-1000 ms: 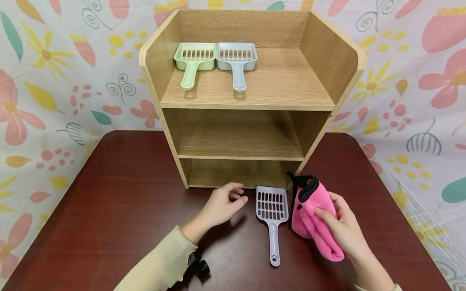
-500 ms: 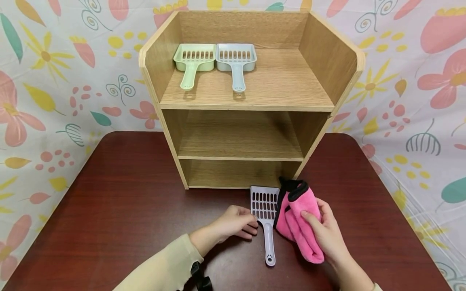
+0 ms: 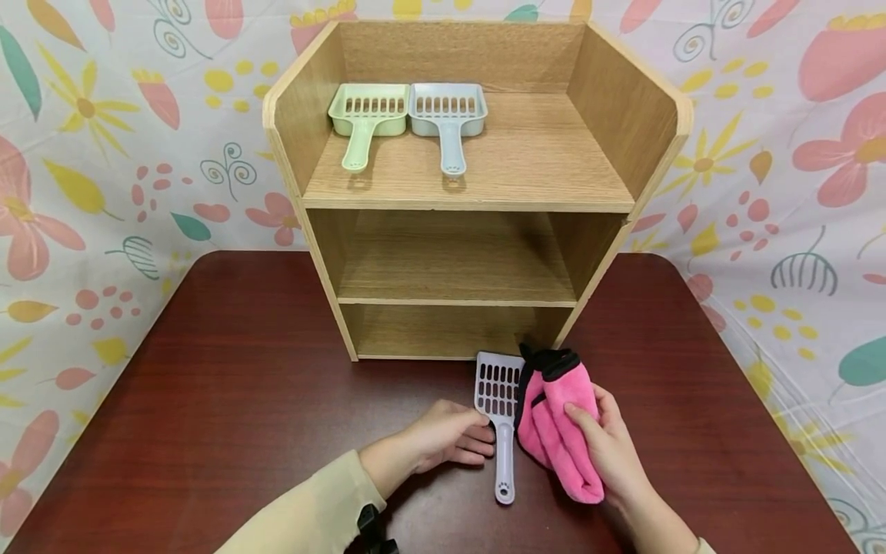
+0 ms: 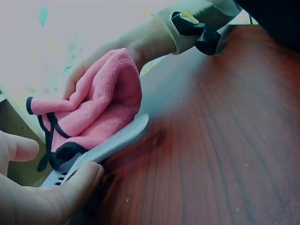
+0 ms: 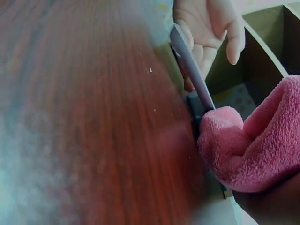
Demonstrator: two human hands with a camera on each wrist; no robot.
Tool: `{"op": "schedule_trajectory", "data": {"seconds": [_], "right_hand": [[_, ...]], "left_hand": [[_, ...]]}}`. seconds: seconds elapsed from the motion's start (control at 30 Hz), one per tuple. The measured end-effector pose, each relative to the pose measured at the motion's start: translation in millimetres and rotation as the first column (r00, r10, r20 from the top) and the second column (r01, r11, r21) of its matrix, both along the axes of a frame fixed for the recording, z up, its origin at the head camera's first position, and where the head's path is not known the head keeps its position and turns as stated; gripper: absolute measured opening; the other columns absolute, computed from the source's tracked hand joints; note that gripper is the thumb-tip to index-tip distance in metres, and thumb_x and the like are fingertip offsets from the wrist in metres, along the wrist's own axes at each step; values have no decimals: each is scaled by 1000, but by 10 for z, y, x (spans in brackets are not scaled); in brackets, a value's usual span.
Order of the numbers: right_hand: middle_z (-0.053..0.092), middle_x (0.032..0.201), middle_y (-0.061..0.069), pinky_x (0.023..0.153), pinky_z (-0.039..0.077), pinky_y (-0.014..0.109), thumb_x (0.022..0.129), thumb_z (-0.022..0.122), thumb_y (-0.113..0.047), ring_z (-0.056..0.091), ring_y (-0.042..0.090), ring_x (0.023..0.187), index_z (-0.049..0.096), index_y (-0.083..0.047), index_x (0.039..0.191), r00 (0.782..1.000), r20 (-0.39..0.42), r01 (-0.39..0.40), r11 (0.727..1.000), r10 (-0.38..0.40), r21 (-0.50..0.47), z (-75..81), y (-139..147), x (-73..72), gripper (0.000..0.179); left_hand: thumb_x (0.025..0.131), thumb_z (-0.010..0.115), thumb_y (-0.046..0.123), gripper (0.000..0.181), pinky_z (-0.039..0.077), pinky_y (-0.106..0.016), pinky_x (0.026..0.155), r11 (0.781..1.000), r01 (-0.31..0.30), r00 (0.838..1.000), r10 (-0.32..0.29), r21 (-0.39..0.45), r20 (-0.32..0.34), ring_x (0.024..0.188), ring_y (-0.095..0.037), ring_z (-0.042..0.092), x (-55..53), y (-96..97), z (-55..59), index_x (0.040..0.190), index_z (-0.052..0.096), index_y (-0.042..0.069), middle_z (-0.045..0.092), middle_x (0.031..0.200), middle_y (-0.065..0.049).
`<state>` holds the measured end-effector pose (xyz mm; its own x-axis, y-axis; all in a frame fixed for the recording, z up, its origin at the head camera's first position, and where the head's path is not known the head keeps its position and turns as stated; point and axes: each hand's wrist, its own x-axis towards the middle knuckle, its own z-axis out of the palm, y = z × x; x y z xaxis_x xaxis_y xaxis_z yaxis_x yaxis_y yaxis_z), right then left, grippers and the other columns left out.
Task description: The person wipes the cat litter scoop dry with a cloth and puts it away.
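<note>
A lilac litter scoop (image 3: 504, 460) lies on the table before the shelf, slotted head away from me, handle toward me. My left hand (image 3: 446, 437) is at the scoop's left edge near the neck, its fingers relaxed and touching it. In the left wrist view, a fingertip (image 4: 89, 174) meets the scoop's side. My right hand (image 3: 612, 446) grips a folded pink cloth (image 3: 564, 431) with black trim, thumb on top. The cloth stands against the right side of the scoop, overlapping part of its head. Some right fingers are hidden behind the cloth.
A wooden shelf unit (image 3: 457, 204) stands at the back of the dark red table (image 3: 228, 400). On its top board sit a green litter scoop (image 3: 367, 115) and a blue litter scoop (image 3: 450, 115), side by side at the left. A patterned curtain (image 3: 138, 169) hangs behind.
My right hand has brought the pink cloth leftward against the lilac litter scoop. The scoop has shifted slightly left. My left hand has moved right and nearer to me, reaching the scoop's edge.
</note>
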<state>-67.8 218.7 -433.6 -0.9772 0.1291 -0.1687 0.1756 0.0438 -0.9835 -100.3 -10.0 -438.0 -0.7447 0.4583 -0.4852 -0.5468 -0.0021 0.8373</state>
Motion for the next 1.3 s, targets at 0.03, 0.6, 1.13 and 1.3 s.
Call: {"op": "schedule_trajectory", "data": {"seconds": [0.03,0.6,1.13,1.3], "right_hand": [[57,101,-12,74,50,17,97,53,-19,60,1,85,38,-19,120,1000,5,-4,1000,4,-1,3,-4,0,28],[62,94,-11,74,50,20,97,53,-27,62,5,83,41,-18,122,994,90,-61,998,63,-22,153,16,7,29],[61,98,-11,68,52,18,95,55,-13,64,4,79,46,-21,121,988,-128,-79,993,91,90,474,246,-45,28],[59,104,-8,67,53,20,95,55,-12,65,6,79,44,-20,124,975,-173,-117,985,138,126,531,236,-95,32]], "left_hand": [[87,56,13,38,57,-41,77,1000,3,1000,-3,1,4,91,-34,67,7,3,4,114,51,-13,66,102,-25],[81,63,7,58,56,-32,59,999,-16,999,17,36,-34,66,-18,64,-39,-69,34,131,37,-7,59,92,-10],[83,64,8,25,39,-18,43,920,34,809,-254,-389,-530,48,-5,46,-122,-566,167,104,61,-5,58,72,-1],[83,65,8,22,46,-18,57,907,86,683,-354,-411,-639,63,-2,54,-135,-718,339,103,66,-1,68,81,-5]]}}
